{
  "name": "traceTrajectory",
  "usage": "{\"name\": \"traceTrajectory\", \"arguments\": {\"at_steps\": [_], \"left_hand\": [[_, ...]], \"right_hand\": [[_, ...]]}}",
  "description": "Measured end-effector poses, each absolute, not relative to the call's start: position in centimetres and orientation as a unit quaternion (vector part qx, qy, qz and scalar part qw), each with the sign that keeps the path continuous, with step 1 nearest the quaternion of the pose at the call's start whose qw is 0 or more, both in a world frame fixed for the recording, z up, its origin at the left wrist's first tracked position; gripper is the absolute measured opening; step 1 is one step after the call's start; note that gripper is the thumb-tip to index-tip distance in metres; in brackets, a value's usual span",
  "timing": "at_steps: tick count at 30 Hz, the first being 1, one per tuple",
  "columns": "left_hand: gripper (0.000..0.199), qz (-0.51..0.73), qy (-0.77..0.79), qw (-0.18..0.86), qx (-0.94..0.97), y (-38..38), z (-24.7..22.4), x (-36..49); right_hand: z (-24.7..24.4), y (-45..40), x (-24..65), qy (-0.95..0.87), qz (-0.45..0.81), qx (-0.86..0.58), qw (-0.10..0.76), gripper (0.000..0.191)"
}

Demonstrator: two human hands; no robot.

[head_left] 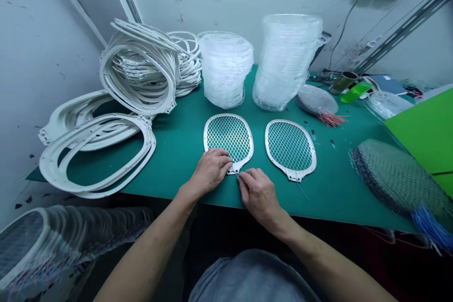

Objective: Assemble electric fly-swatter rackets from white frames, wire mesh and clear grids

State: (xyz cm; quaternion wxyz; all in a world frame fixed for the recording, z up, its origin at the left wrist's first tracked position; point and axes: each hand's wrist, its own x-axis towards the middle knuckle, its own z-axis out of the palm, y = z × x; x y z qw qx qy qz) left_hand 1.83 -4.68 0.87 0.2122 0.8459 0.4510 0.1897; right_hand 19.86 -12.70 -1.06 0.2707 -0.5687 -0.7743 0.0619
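My left hand lies over the neck and lower edge of a white-framed mesh racket head, its fingers gripping the frame. My right hand pinches a thin wire at the racket's neck, right next to my left fingertips. To the right, a second racket head lies flat and untouched, with a thin wire sticking out of its neck. Both rest on a green cutting mat.
Piles of white oval frames fill the left of the mat. Behind the rackets stand two stacks of transparent plastic shells. On the right lie a stack of mesh panels with blue wires and a bright green board. More frames sit below the mat's front-left edge.
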Motion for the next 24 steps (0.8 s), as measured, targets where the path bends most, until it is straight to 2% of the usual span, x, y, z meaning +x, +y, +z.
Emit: {"name": "traceTrajectory", "arguments": {"at_steps": [8,24], "left_hand": [[0.028,0.158,0.417,0.236,0.863,-4.2,1.5,0.9],[0.018,0.115,0.445,0.194,0.867,-3.5,2.7,2.3]], "right_hand": [[-0.9,-12.6,18.4,-0.765,0.132,-0.538,0.329,0.022],[-1.4,-12.8,18.4,-0.808,0.086,-0.537,0.227,0.023]]}}
